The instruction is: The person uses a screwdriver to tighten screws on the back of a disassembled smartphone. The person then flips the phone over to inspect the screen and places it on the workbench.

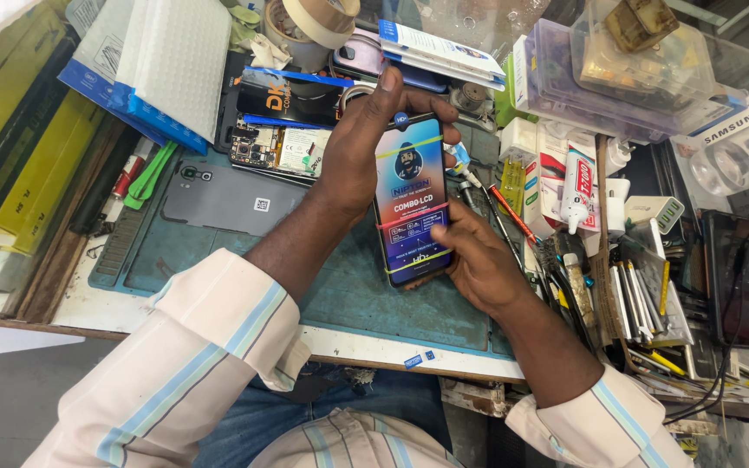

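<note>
Phone screen [411, 199]; glossy, colourful printed sticker

Phone screen panel [413, 198] held above the work mat [340, 295], between both hands; left hand [361, 143] on its left edge and top, right hand [477, 260] at its lower right, fingers [438, 234] touching its face; mat lies on the counter [88, 303] in front of the person; phone back cover [236, 199] flat on the mat, left of the left wrist; open phone body [279, 147] just behind the cover; tape rolls [309, 26] further behind; padded sheets [171, 61] and stacked boxes [19, 121] at far left; glue tube [576, 184] right of the panel; hand tools [643, 303] clustered right of the right hand; clear plastic boxes [617, 78] behind them, far right.
</note>
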